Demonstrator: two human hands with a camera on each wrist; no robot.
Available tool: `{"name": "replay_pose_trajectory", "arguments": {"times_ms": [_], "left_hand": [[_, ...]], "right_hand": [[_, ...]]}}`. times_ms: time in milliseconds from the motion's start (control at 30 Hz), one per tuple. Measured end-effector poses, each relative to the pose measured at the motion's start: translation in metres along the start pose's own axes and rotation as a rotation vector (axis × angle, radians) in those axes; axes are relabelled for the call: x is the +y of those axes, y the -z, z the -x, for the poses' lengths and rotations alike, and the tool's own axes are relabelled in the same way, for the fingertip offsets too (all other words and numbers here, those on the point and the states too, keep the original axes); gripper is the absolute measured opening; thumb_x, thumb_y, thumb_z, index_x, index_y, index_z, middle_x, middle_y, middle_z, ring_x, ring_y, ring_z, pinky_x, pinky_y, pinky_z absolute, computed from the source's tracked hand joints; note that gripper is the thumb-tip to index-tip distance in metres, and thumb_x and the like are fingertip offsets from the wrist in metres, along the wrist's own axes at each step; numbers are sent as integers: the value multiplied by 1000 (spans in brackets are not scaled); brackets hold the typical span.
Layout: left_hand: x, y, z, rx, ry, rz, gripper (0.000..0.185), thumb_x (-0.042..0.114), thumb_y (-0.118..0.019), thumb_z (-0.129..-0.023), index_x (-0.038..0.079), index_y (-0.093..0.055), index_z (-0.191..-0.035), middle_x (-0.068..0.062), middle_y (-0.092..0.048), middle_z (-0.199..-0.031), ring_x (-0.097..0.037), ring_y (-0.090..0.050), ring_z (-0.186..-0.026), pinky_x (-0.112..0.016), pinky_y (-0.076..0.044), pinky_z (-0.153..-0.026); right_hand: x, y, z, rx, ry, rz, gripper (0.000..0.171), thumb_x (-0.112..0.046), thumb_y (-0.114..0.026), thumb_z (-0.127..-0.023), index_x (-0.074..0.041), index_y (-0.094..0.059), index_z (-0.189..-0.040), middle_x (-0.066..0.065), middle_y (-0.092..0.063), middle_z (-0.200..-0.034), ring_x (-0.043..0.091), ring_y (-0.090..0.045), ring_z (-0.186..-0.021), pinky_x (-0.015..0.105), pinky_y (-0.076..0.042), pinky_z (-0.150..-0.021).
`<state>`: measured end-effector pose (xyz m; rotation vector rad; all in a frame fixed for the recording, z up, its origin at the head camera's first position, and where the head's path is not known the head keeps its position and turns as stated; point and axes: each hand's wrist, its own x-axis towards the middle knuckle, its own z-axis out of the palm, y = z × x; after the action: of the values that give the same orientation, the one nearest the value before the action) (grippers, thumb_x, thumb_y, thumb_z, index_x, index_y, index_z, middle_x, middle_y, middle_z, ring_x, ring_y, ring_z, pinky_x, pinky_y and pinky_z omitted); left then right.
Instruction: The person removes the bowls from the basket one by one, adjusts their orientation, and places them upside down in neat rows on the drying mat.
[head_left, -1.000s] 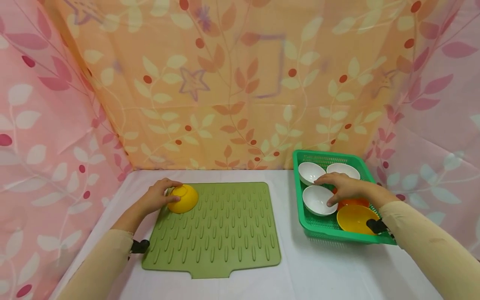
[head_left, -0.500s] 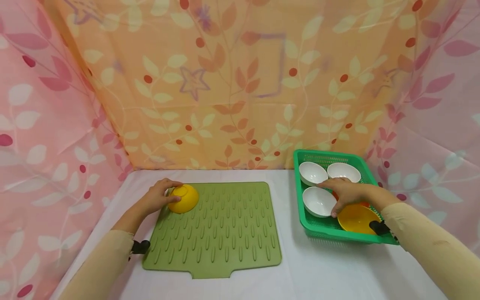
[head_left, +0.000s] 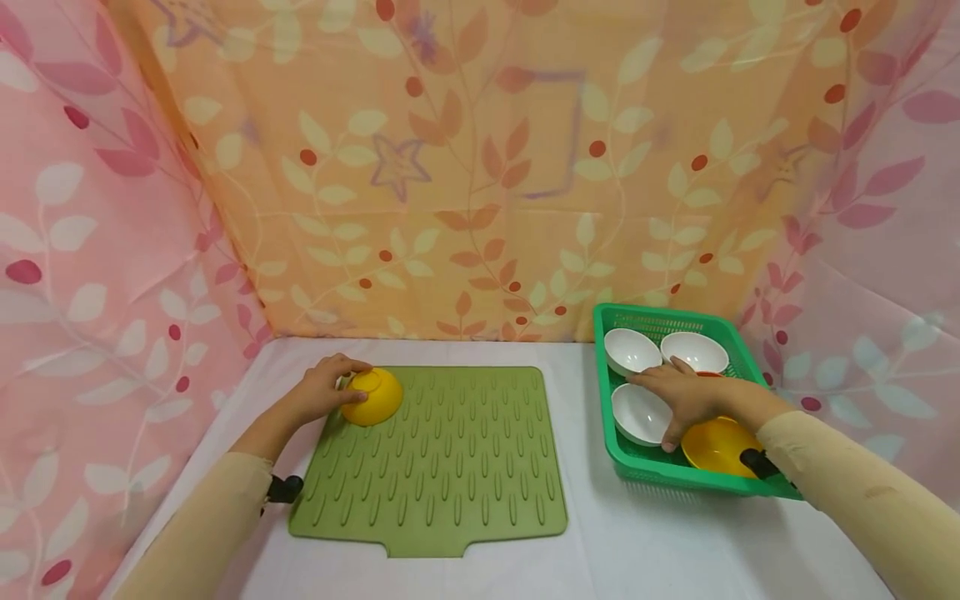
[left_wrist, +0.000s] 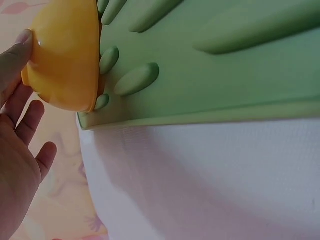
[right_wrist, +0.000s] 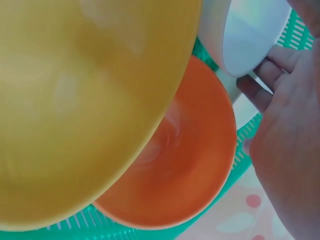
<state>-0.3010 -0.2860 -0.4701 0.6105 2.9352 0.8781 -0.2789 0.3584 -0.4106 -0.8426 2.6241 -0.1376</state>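
Right hand (head_left: 686,398) shifted nearer; orange bowl (right_wrist: 180,165) (wrist-view only) perhaps untouched.

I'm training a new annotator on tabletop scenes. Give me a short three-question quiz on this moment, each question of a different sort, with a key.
1. True or false: the yellow bowl at the left hand lies upside down on the green mat.
2. How many white bowls sit in the green basket? A) two B) three C) five
3. Fill in: under the right hand, beside the upright yellow bowl, lies a bowl coloured ______.

Key: 1 true; 2 B; 3 orange.
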Motion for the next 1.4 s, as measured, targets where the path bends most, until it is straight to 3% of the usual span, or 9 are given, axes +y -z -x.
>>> {"name": "replay_pose_trajectory", "arguments": {"times_ms": [367,700,1033,1267,1400], "left_hand": [[-2,-2,-1,6,2,-12,52,28,-81,-90,12,-65,-136,-9,-62,-119,-37,-52,-117,-58,-29,-94],[-4,-4,-2,8,-6,-1,52,30,-81,-90,13,-65,-136,-9,-62,-119,-38,-52,-117,-59,-29,-95],[-5,-3,0,3,7,4,52,30,-79,-91,13,-64,-137,-11,-62,-120,-42,-54,-118,-62,-29,-97],[-4,-4,1,16,34,26,53,30,-79,-91,14,-64,-139,-11,-61,-122,-41,-51,-117,-61,-28,-100],[-4,-6,1,15,46,32,54,32,-78,-92,15,-62,-141,-12,-60,-123,-41,-50,-118,-62,-28,-100]], "right_hand": [[2,-4,0,20,-18,39,116,-52,-93,-64,-9,-37,-156,13,-43,-154,48,-27,-145,75,-12,-115],[-3,20,20,240,-26,26,104,-57,-88,-63,-5,-50,-145,16,-55,-142,45,-39,-134,72,-28,-108],[-38,55,41,438,-48,-35,105,-56,-88,-70,-5,-45,-151,21,-47,-146,42,-36,-131,67,-25,-105],[-82,50,47,552,-85,-139,112,-54,-91,-67,-6,-40,-155,22,-44,-147,45,-32,-134,73,-22,-106],[-103,37,47,640,-102,-193,113,-50,-93,-66,-8,-40,-156,19,-46,-146,40,-36,-132,69,-38,-102]]}}
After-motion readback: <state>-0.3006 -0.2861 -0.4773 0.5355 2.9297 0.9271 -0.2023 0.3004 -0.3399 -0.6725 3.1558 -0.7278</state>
